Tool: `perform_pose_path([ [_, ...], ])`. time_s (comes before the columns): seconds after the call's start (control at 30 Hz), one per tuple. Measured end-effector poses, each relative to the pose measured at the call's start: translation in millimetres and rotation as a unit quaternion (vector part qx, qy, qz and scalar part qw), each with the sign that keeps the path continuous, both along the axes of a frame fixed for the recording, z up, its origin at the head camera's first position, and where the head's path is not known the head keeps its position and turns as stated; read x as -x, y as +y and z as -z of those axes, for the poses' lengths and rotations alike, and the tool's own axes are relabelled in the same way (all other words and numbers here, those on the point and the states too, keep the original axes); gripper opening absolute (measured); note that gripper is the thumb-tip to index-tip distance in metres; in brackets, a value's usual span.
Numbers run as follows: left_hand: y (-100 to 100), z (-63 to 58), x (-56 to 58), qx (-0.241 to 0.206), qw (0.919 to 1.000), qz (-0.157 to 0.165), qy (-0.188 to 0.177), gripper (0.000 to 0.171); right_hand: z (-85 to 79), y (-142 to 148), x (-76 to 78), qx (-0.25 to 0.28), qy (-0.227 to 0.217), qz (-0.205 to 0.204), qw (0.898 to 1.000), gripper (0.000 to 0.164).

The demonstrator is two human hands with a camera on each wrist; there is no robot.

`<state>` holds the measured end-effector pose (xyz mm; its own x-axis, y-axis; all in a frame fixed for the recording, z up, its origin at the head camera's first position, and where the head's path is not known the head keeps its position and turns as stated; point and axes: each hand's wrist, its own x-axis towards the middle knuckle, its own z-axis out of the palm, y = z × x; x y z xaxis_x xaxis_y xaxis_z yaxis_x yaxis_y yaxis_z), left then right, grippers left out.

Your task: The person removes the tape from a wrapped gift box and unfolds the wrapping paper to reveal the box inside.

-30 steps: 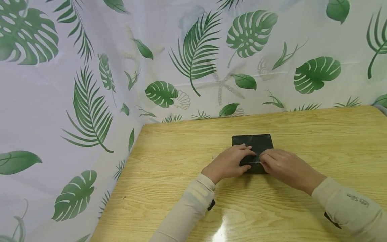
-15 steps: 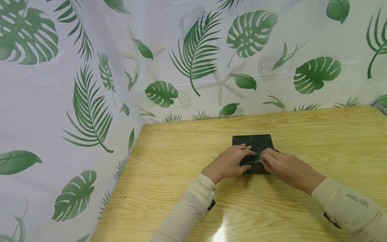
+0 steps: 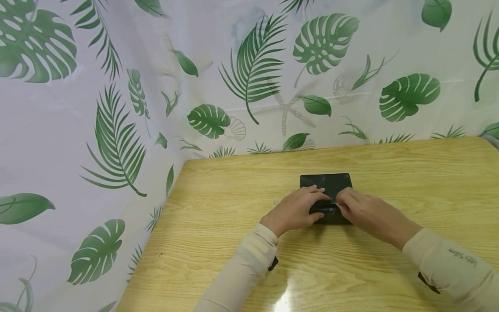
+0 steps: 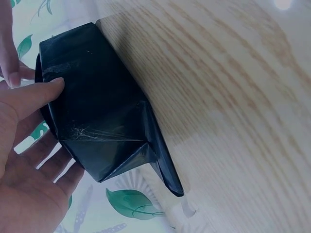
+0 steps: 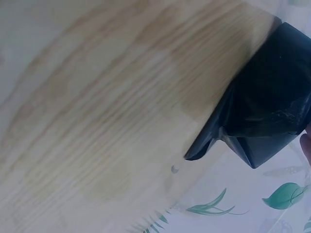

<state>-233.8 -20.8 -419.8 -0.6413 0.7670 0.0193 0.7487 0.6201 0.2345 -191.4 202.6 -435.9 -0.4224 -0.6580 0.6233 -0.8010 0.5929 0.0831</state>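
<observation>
A box-shaped package wrapped in glossy black sheet (image 3: 325, 180) lies on the table, with a seam across its top. My left hand (image 3: 292, 211) rests on its left part, the fingers fairly straight on top and the thumb at the near side. In the left wrist view that thumb (image 4: 41, 94) lies against the black wrapping (image 4: 92, 82), whose end shows triangular folds and a flap sticking out. My right hand (image 3: 364, 212) has curled fingers and pinches the edge of the wrapping at the seam, where a small pale, shiny bit shows. Its fingertips are partly hidden.
The wood-grain table (image 3: 218, 208) runs up to a white curtain (image 3: 265, 78) printed with green leaves at the back and left. Both forearms wear light sleeves (image 3: 249, 260), with dark bands near the wrists.
My right hand has shifted slightly up and right, and the pinched edge at the seam has lifted a little with it. The left hand stays in place.
</observation>
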Motion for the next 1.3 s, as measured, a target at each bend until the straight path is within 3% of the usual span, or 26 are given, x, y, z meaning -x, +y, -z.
perform_pose_path([
  [0.33,-0.1,0.6,0.3,0.01,0.9999,-0.001,0.002,0.045,2.9,0.4,-1.3,0.01,0.004,-0.018,1.0,0.05],
  [0.63,-1.7,1.9,-0.2,0.024,0.9962,0.006,0.084,0.044,4.7,-0.2,-3.0,0.014,0.032,-0.032,0.999,0.056],
  [1.07,-2.0,0.3,2.9,0.011,0.9965,0.013,0.081,0.042,4.7,0.9,-6.4,0.015,0.035,-0.035,0.999,0.06],
  [1.3,-1.2,-2.9,3.7,0.001,0.9983,0.015,0.056,0.043,5.8,4.0,-10.8,0.03,0.039,-0.028,0.998,0.055],
])
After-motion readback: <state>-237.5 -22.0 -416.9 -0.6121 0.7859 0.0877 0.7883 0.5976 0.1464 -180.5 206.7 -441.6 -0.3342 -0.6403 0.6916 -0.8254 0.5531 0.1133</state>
